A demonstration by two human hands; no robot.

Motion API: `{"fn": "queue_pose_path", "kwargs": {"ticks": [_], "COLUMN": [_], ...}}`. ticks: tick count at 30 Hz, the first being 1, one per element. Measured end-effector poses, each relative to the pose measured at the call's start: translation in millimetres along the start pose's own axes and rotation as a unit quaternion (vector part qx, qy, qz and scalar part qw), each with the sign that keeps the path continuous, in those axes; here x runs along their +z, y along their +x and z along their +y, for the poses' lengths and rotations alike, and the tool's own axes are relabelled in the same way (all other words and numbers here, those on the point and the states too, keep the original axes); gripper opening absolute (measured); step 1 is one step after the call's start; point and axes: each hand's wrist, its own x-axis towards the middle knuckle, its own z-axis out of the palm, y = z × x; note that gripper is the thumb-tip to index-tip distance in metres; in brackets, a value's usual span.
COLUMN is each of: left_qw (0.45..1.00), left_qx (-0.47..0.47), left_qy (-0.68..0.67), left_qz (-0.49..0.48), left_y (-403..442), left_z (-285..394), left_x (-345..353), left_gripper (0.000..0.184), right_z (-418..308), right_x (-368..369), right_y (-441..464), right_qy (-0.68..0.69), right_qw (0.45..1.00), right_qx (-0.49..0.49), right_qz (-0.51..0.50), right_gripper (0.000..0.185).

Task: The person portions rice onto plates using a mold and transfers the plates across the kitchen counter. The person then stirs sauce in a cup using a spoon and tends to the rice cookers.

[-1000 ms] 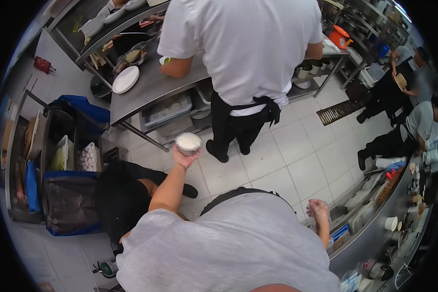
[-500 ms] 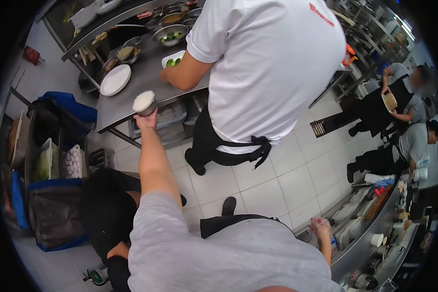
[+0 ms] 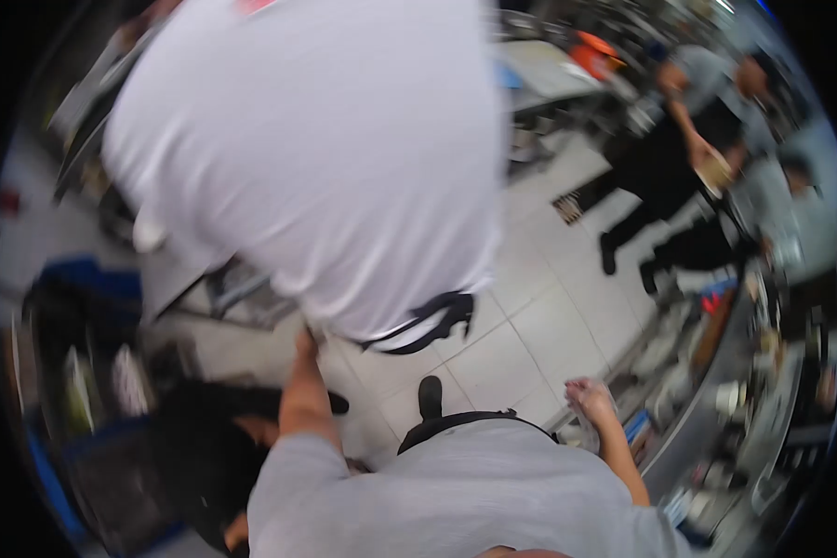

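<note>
My left hand [image 3: 308, 342] is low beside the black apron of a person in a white shirt [image 3: 325, 149], who stands close in front of me. Its fingers are smeared and partly lost against that person's clothing, so their grip does not show. The bowl of white rice seen a moment ago is out of sight. My right hand [image 3: 590, 398], in a clear plastic glove, hangs in the air left of the counter [image 3: 693, 428]. Its fingers are loosely bent and somewhat apart, with nothing visible in them.
A steel table [image 3: 172, 279] shows at the left, mostly hidden by the white shirt, with part of a white plate [image 3: 149, 230] on it. Someone in black [image 3: 205, 456] is close at my left. Two people stand at the far right, one holding a pale tan object [image 3: 713, 174].
The person in white now fills more of the view and covers most of the table. My left hand has drawn lower, and the rice bowl is no longer visible. The view has swung and blurred.
</note>
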Motion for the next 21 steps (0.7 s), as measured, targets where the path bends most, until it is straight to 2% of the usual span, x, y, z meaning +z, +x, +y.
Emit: {"fn": "queue_pose_path", "kwargs": {"ticks": [1,2,3,4,5,6,7,8,9,10,11,12,13,14,15,17,18,19,20,21], "left_qw": [0.981,0.909,0.81,0.863,0.839,0.819,0.796,0.776,0.699,0.646,0.587,0.503,0.374,0.276,0.25,-0.057,-0.034,-0.036,-0.039,-0.068], "left_qx": [-0.166,-0.354,-0.479,-0.293,-0.107,-0.089,-0.074,-0.084,0.019,0.077,0.115,0.136,0.149,0.127,0.114,0.159,0.169,0.158,0.147,0.117], "left_qy": [-0.026,-0.007,0.039,0.226,0.322,0.289,0.252,0.141,0.111,0.051,-0.008,-0.096,-0.159,-0.201,-0.246,-0.255,-0.289,-0.316,-0.342,-0.361], "left_qz": [-0.098,-0.219,-0.335,-0.345,-0.426,-0.488,-0.546,-0.609,-0.707,-0.758,-0.801,-0.848,-0.902,-0.931,-0.929,-0.952,-0.942,-0.935,-0.927,-0.923], "left_y": [-30.3,-65.4,-101.7,-149.9,-154.7,-177.9,-226.4,-256.8,-292.9,-334.1,-379.0,-386.7,-429.8,-459.6,-489.0,-556.4,-591.1,-608.4,-626.0,-643.0], "left_z": [-22.9,-38.5,-53.4,-24.0,-61.5,-6.5,108.1,176.7,265.7,346.1,419.5,480.3,525.3,550.3,559.1,582.0,578.1,567.2,556.5,535.9], "left_x": [39.4,79.0,118.7,174.3,247.4,279.8,299.6,315.0,317.2,313.6,302.4,282.9,260.7,232.7,197.1,194.4,170.3,165.2,160.0,165.8], "left_gripper": [0.045,0.035,0.027,0.029,0.028,0.025,0.024,0.034,0.045,0.045,0.045,0.044,0.043,0.044,0.039,0.015,0.018,0.022,0.027,0.027], "right_z": [-30.5,-30.8,-26.2,-27.0,-24.8,-19.1,-8.7,3.2,14.8,21.8,28.2,14.0,25.0,30.9,38.4,49.6,57.6,66.0,72.4,77.5], "right_x": [3.6,6.9,9.9,11.4,10.3,11.9,15.2,16.9,17.1,17.8,17.4,26.5,26.1,30.8,33.9,45.1,50.3,58.1,64.7,69.3], "right_y": [-11.9,-14.7,-18.5,-25.6,-29.8,-38.3,-49.2,-60.9,-76.0,-93.1,-107.3,-104.6,-126.7,-143.8,-164.0,-208.2,-228.1,-241.0,-263.2,-285.4], "right_qy": [0.009,0.018,0.026,0.024,0.018,0.01,0.003,-0.006,-0.013,0.025,0.061,0.09,0.071,0.049,0.024,0.125,0.174,0.2,0.222,0.243], "right_qw": [1.0,0.999,0.998,0.997,0.996,0.995,0.993,0.99,0.987,0.981,0.974,0.963,0.959,0.954,0.948,0.924,0.907,0.893,0.876,0.857], "right_qx": [0.026,0.042,0.058,0.064,0.073,0.082,0.082,0.083,0.084,0.109,0.134,0.168,0.15,0.137,0.125,0.139,0.141,0.145,0.157,0.168], "right_qz": [0.008,0.017,0.022,0.037,0.047,0.055,0.085,0.114,0.14,0.156,0.172,0.193,0.228,0.263,0.292,0.332,0.356,0.377,0.399,0.422], "right_gripper": [0.029,0.029,0.029,0.029,0.029,0.029,0.029,0.028,0.028,0.029,0.03,0.031,0.03,0.029,0.028,0.027,0.027,0.027,0.027,0.027]}}
